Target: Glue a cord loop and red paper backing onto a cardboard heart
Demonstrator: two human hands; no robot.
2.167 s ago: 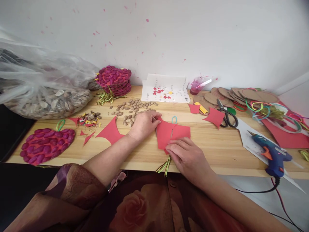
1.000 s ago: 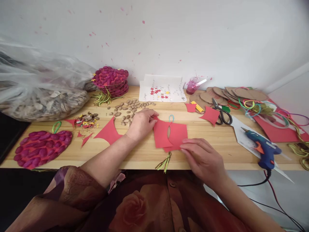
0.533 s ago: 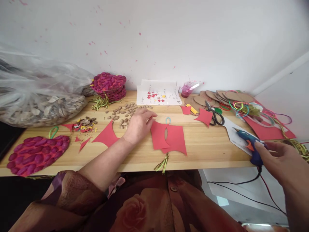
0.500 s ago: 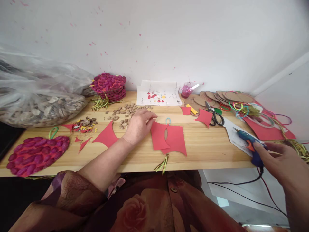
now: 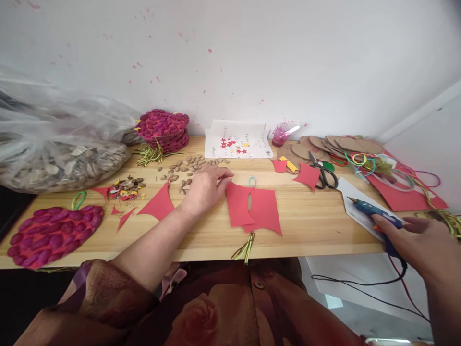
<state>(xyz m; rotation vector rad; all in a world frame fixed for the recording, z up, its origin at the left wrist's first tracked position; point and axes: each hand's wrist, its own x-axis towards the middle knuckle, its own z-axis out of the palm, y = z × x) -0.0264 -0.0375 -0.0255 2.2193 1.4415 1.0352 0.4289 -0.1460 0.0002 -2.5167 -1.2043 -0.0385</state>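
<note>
Two overlapping red paper pieces (image 5: pixel 255 206) lie near the front of the wooden table (image 5: pixel 309 226), with a blue loop at their top and a yellow-green tassel (image 5: pixel 245 249) hanging off the edge below. My left hand (image 5: pixel 205 188) rests on the table with fingers curled, its fingertips on the left corner of the red paper. At the table's right end my right hand (image 5: pixel 418 240) is closed round the handle of the blue glue gun (image 5: pixel 370 210), whose nozzle points left over a white sheet.
A red seed-covered heart (image 5: pixel 50 233) lies at front left, a plastic bag of husks (image 5: pixel 61 144) behind it. Loose seeds (image 5: pixel 190 166), a stack of seed hearts (image 5: pixel 163 127), scissors (image 5: pixel 324 168), cardboard discs and coloured loops (image 5: pixel 363 156) crowd the back. The gun's cable (image 5: pixel 360 281) hangs off the edge.
My right hand left the red paper, swung right and closed round the glue gun's handle. My left hand stayed on the paper's left corner.
</note>
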